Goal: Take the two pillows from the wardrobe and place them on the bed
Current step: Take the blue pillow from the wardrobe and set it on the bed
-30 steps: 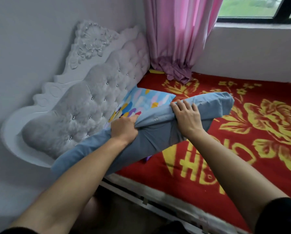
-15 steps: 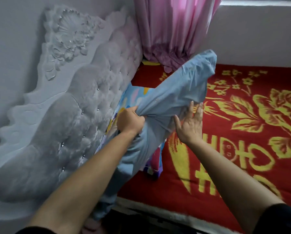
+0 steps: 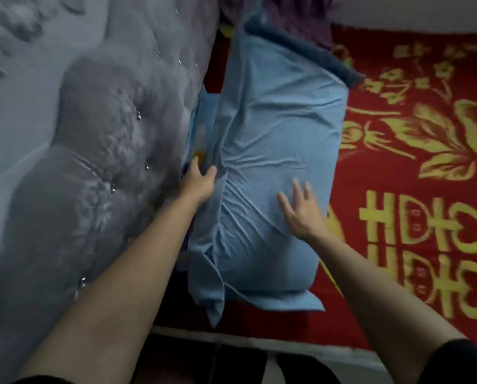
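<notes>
The bed, under its red-and-gold cover, carries the blue pillow lengthwise along its head edge, just beside the grey tufted headboard; a patterned pillow shows as a strip wedged between the two. The left hand is closed, pinching the blue pillow's headboard-side edge; the right hand lies open and flat on its top, gripping nothing. The placing step looks nearly finished; next would likely be smoothing, then letting go.
</notes>
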A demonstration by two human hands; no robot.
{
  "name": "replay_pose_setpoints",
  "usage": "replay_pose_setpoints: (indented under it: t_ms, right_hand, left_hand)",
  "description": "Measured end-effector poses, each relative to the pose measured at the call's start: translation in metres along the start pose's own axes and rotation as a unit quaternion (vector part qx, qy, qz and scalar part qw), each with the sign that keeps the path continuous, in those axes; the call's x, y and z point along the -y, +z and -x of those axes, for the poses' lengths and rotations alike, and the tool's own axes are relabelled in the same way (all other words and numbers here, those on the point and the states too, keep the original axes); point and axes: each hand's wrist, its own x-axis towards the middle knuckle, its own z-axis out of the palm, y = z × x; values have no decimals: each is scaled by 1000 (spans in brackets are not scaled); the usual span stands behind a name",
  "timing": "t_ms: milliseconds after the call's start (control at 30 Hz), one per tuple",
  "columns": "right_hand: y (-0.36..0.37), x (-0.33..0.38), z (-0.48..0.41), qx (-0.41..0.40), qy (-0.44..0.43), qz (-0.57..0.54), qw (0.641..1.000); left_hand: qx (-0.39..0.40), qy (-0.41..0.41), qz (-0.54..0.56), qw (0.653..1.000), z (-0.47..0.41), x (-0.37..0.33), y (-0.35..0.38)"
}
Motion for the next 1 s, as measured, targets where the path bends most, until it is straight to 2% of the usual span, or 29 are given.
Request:
replay_pose_setpoints:
  t_ms: [67, 100, 200, 300, 400, 467, 533, 567, 633, 733, 833, 933, 1000]
  right_hand:
    - [42, -22, 0, 80, -20, 110, 990]
    - [61, -30, 2, 82, -51, 147, 984]
    - [94, -40, 6, 28, -123, 188, 974]
    - [96, -51, 4, -3, -142, 171, 975]
    - [81, -68, -1, -83, -166, 144, 972]
    - [74, -76, -7, -139, -78, 94, 983]
    - [71, -82, -15, -157, 84, -26, 984]
    - [70, -86, -19, -144, 155, -106, 972]
    - [66, -97, -26, -100, 228, -247, 936]
    - [66, -108, -31, -81, 253, -293, 919]
    - [65, -107, -34, -89, 244, -294, 920]
    - [58, -93, -31, -107, 232, -283, 924]
    - [53, -77, -23, -140, 228, -265, 927]
  left_hand:
    - [53, -31, -92, 994, -15, 47, 32]
    - [73, -43, -145, 986, -17, 70, 48]
    - [75, -53, -282, 955, -13, 125, 85]
    - [41, -31, -298, 953, -13, 143, 105]
    - [23, -27, -295, 955, -21, 146, 109]
    - [-7, -14, -271, 963, -24, 151, 109]
    - [-57, 1, -223, 973, -21, 152, 111]
    - [-89, 0, -194, 977, -21, 150, 115]
    - [-159, -31, -137, 977, -26, 142, 118]
    - [-213, -80, -110, 968, -44, 136, 111]
    - [-212, -65, -115, 968, -52, 139, 104]
    - [-218, -117, -68, 967, -57, 138, 93]
    - [-217, -130, -78, 964, -58, 128, 84]
